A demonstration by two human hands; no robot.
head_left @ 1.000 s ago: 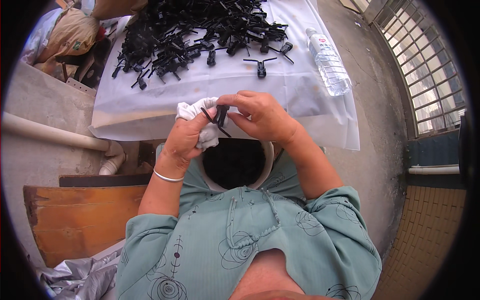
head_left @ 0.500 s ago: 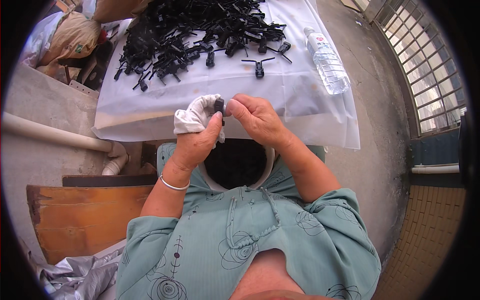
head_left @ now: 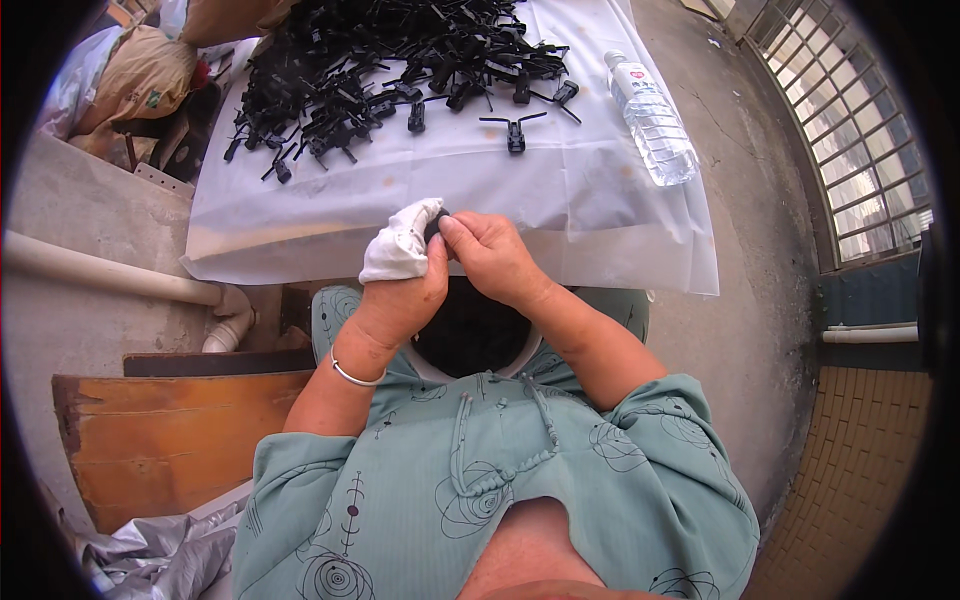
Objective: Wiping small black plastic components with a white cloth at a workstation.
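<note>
A small black plastic piece (head_left: 434,228) is held between my hands above the near edge of the table. My left hand (head_left: 405,297) grips it, with white cloth (head_left: 397,250) covering the fingers and the thumb bare. My right hand (head_left: 492,258) pinches the same piece from the other side, thumb on top; much of the piece is hidden by the fingers. Below them, between my knees, stands a pale-rimmed bucket (head_left: 428,370) with dark contents I cannot make out. On the table, one black plastic part with two spread arms (head_left: 516,136) lies apart from the big pile of similar parts (head_left: 370,80).
White plastic sheeting (head_left: 300,215) covers the table. A clear water bottle (head_left: 652,125) lies at its right side. To the left are a white pipe (head_left: 120,270), a worn wooden board (head_left: 180,430) and stuffed sacks (head_left: 150,75). A barred window (head_left: 850,130) stands at right.
My right hand has moved left and down, closing onto the black piece. The left hand has turned, so the cloth now covers more of the piece.
</note>
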